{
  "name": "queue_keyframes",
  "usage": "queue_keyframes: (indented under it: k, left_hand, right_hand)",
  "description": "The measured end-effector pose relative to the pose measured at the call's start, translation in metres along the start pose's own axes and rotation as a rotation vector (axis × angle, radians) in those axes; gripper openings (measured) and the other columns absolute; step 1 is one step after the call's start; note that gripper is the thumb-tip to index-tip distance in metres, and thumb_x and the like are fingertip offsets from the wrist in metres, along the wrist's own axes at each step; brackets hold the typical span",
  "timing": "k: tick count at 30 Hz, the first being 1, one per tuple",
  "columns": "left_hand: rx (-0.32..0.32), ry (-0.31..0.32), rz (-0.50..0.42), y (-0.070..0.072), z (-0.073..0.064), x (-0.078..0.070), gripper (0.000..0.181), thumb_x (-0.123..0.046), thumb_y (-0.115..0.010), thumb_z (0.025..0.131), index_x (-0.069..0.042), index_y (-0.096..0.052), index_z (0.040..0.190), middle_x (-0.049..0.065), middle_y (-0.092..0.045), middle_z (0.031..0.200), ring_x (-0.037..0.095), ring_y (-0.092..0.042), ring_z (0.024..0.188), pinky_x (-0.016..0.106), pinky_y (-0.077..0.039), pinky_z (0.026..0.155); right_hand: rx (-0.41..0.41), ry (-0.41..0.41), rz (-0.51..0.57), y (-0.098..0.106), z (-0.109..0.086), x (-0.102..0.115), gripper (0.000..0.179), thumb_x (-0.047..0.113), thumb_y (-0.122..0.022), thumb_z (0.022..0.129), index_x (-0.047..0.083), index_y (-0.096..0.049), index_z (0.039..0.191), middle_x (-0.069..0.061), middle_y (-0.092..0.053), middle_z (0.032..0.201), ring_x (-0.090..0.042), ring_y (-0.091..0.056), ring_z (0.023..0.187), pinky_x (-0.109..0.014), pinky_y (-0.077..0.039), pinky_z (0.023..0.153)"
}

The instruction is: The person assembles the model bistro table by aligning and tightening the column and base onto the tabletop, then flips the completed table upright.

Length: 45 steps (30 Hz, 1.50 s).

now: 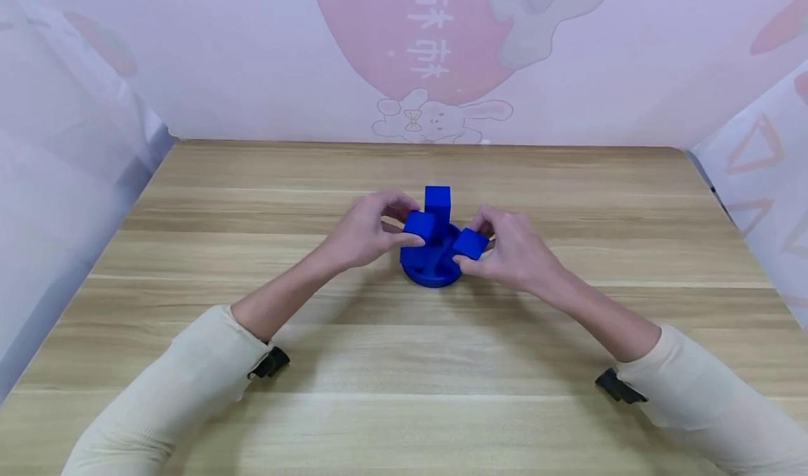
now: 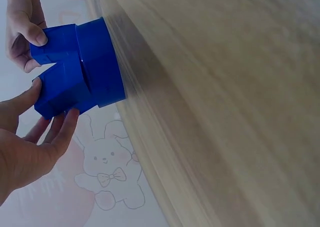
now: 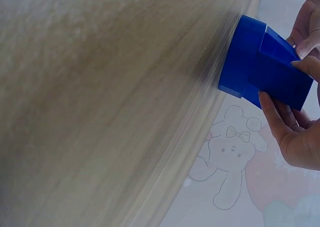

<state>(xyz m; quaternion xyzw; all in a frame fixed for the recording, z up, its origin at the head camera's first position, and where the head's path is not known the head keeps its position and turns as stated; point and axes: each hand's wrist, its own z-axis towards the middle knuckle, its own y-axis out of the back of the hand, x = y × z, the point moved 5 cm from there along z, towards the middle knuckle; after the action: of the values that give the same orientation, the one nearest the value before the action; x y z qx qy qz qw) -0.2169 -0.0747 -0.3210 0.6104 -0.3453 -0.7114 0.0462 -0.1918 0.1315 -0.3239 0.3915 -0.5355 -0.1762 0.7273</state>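
Note:
On the wooden table stands a round blue plastic base with a low rim and three square-topped blue posts rising from it. The rear post stands upright and is touched by neither hand. My left hand pinches the left post near its top, thumb on the near side and fingers behind. My right hand grips the right post, which leans outward, in the same way. In the left wrist view both held posts run down into the blue base; their lower ends are hidden inside it.
The light wooden table extends on all sides of the blue piece. Behind it rises a pale wall cloth with rabbit drawings, and similar cloth hangs at the left and right. Black wrist straps show at the sleeves.

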Motion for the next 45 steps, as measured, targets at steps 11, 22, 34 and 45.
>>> queue_keyframes:
  k: [11, 22, 34, 45]
  left_hand:
    - [-0.069, 0.011, 0.084, -0.005, -0.001, -0.004, 0.051, -0.023, -0.092, 0.081, 0.002, -0.061, 0.112, 0.014, -0.067, 0.106, 0.028, -0.07, 0.1, 0.034, -0.062, 0.084]
    - [0.091, -0.121, 0.123, -0.011, -0.003, -0.013, 0.04, -0.004, -0.076, 0.083, 0.003, -0.068, 0.122, 0.015, -0.072, 0.117, 0.028, -0.066, 0.107, 0.044, -0.059, 0.091]
    - [0.242, -0.262, 0.103, -0.016, -0.01, -0.011, 0.041, 0.013, -0.061, 0.08, -0.002, -0.067, 0.117, 0.014, -0.065, 0.125, 0.028, -0.058, 0.112, 0.044, -0.054, 0.094]
    - [0.183, -0.23, 0.063, -0.009, -0.013, -0.006, 0.046, 0.0, -0.083, 0.079, 0.005, -0.062, 0.12, 0.017, -0.068, 0.118, 0.032, -0.064, 0.11, 0.044, -0.057, 0.095]
  right_hand:
    - [0.011, -0.024, -0.001, 0.0, -0.003, -0.002, 0.032, 0.016, -0.087, 0.08, 0.0, -0.064, 0.095, -0.014, -0.074, 0.09, -0.03, -0.07, 0.08, -0.032, -0.055, 0.065]
    - [0.002, -0.022, -0.005, 0.0, -0.003, 0.0, 0.034, 0.016, -0.088, 0.079, 0.0, -0.064, 0.096, -0.013, -0.074, 0.089, -0.031, -0.07, 0.08, -0.032, -0.055, 0.064]
    - [0.001, -0.004, -0.012, 0.0, -0.002, 0.001, 0.034, 0.016, -0.088, 0.078, -0.001, -0.065, 0.095, -0.015, -0.074, 0.09, -0.031, -0.071, 0.08, -0.031, -0.056, 0.063]
    - [0.004, -0.005, -0.02, 0.0, -0.001, 0.001, 0.034, 0.017, -0.088, 0.079, -0.001, -0.065, 0.096, -0.015, -0.074, 0.089, -0.031, -0.07, 0.08, -0.032, -0.054, 0.063]
